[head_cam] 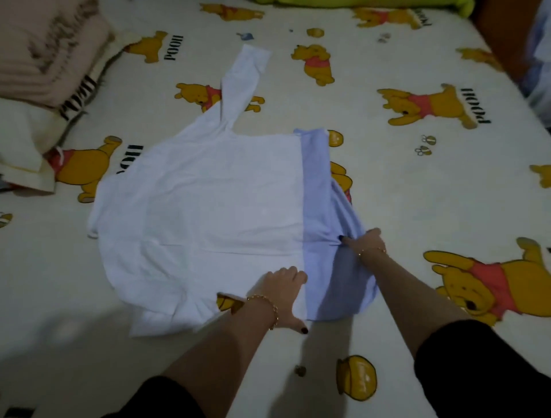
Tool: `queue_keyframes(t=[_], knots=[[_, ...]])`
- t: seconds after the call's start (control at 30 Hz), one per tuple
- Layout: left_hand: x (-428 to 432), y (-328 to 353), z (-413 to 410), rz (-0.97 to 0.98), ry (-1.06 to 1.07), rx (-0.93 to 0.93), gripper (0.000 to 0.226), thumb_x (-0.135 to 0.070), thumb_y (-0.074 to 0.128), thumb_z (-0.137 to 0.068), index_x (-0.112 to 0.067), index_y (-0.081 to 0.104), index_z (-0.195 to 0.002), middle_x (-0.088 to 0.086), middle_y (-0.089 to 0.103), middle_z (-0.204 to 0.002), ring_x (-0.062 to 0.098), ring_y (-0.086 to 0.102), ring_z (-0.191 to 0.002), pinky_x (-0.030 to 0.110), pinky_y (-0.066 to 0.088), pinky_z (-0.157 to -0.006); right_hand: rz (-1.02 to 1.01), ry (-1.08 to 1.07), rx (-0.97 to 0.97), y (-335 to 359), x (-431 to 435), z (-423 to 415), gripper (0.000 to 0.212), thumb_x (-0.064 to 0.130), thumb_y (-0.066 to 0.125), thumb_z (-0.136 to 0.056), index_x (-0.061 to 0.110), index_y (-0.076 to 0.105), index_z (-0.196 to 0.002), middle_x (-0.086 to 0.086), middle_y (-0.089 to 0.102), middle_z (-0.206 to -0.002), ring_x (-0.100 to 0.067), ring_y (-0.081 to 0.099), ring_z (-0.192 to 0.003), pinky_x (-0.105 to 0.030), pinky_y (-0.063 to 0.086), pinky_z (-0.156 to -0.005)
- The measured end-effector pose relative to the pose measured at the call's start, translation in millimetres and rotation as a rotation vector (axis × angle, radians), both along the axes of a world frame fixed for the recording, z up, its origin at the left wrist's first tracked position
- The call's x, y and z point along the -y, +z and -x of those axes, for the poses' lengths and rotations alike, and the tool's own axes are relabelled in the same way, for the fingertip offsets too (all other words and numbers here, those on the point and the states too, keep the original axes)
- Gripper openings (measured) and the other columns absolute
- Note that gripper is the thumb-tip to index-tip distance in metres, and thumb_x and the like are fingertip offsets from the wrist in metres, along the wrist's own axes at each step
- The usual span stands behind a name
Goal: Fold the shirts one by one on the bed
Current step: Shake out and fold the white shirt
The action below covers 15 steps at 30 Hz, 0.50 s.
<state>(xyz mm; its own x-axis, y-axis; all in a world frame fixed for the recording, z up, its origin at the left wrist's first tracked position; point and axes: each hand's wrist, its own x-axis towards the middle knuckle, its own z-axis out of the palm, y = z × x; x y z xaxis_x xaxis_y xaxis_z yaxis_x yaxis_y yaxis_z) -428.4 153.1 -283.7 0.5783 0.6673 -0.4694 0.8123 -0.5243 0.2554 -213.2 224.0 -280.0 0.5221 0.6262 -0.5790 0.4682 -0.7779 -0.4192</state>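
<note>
A long-sleeved shirt (202, 209), white on the left and pale blue on the right, lies spread flat on the bed (417, 194). One white sleeve (241, 86) stretches away toward the far side. My left hand (283, 286) rests on the near hem where white meets blue, with the thumb spread toward me. My right hand (365, 241) pinches a bunched fold of the blue side at the shirt's right edge.
The sheet is cream with yellow bear prints. A folded pink blanket (47, 50) and a cream pillow (26, 143) lie at the far left. A yellow-green fabric (372, 3) runs along the far edge. The bed's right edge (507, 68) drops off at the upper right.
</note>
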Motion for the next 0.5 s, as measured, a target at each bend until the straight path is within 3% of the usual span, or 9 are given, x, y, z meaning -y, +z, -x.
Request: queue_keyframes(t=[0.1,0.17,0.23,0.27,0.37,0.4,0.5], knots=[[-0.5,-7.2,-12.6,-0.14,-0.101,-0.088,0.066,-0.058,0.055,-0.083,-0.02,0.034,-0.133,0.007,0.045,-0.126,0.027,0.046,-0.112,0.039,0.038,-0.088,-0.235,0.068,0.03,2.6,5.7,-10.3,0.035,0.032,0.057,-0.093,-0.002,0.061,-0.101,-0.024,0.062,-0.101,-0.041,0.057,-0.099,-0.037,0.044,-0.076],[-3.4,-5.5,-16.4,-0.13,-0.05,0.032,0.048,-0.048,0.031,-0.095,-0.019,0.041,-0.132,0.009,0.054,-0.124,0.029,0.053,-0.108,0.036,0.04,-0.085,-0.488,-0.043,0.043,13.0,19.3,-20.1,0.03,0.027,0.049,-0.096,0.004,0.055,-0.079,-0.011,0.056,-0.074,-0.031,0.053,-0.072,-0.029,0.031,-0.057],[2.2,-0.1,-15.5,-0.101,-0.034,0.21,0.049,-0.044,0.02,-0.089,-0.017,0.052,-0.116,0.009,0.063,-0.109,0.03,0.06,-0.095,0.033,0.042,-0.075,-0.609,-0.174,0.07,17.9,44.8,-34.6,0.031,0.027,0.045,-0.098,0.004,0.05,-0.076,-0.003,0.048,-0.065,-0.022,0.046,-0.062,-0.028,0.029,-0.053],[8.2,3.2,-13.1,-0.095,-0.052,0.264,0.042,-0.043,0.023,-0.089,-0.018,0.053,-0.105,0.008,0.065,-0.1,0.03,0.061,-0.089,0.032,0.041,-0.069,-0.542,-0.18,0.089,12.1,59.2,-43.4,0.031,0.028,0.045,-0.098,0.005,0.05,-0.079,-0.003,0.049,-0.068,-0.023,0.05,-0.066,-0.029,0.032,-0.057],[27.9,0.8,-4.5,-0.007,-0.103,0.211,0.031,-0.049,0.035,-0.092,-0.021,0.048,-0.089,0.003,0.063,-0.087,0.023,0.058,-0.078,0.028,0.032,-0.062,-0.028,0.039,0.089,-11.8,96.2,-67.4,0.032,0.038,0.054,-0.091,0.006,0.054,-0.093,-0.012,0.055,-0.089,-0.035,0.057,-0.09,-0.035,0.042,-0.072],[33.1,-0.2,-3.3,0.03,-0.082,0.172,0.034,-0.054,0.037,-0.092,-0.022,0.046,-0.086,0.0,0.06,-0.082,0.019,0.054,-0.075,0.027,0.031,-0.061,0.05,0.086,0.06,-15.9,101.6,-72.6,0.033,0.041,0.056,-0.09,0.008,0.054,-0.093,-0.012,0.053,-0.091,-0.034,0.056,-0.09,-0.037,0.044,-0.075],[30.9,1.8,-8.8,0.068,0.101,0.188,0.036,-0.059,0.04,-0.091,-0.025,0.047,-0.084,-0.009,0.048,-0.07,0.012,0.046,-0.068,0.022,0.029,-0.055,0.018,0.136,0.0,-10.2,93.7,-77.2,0.037,0.044,0.055,-0.091,0.007,0.054,-0.091,-0.013,0.055,-0.093,-0.033,0.056,-0.092,-0.034,0.042,-0.074]])
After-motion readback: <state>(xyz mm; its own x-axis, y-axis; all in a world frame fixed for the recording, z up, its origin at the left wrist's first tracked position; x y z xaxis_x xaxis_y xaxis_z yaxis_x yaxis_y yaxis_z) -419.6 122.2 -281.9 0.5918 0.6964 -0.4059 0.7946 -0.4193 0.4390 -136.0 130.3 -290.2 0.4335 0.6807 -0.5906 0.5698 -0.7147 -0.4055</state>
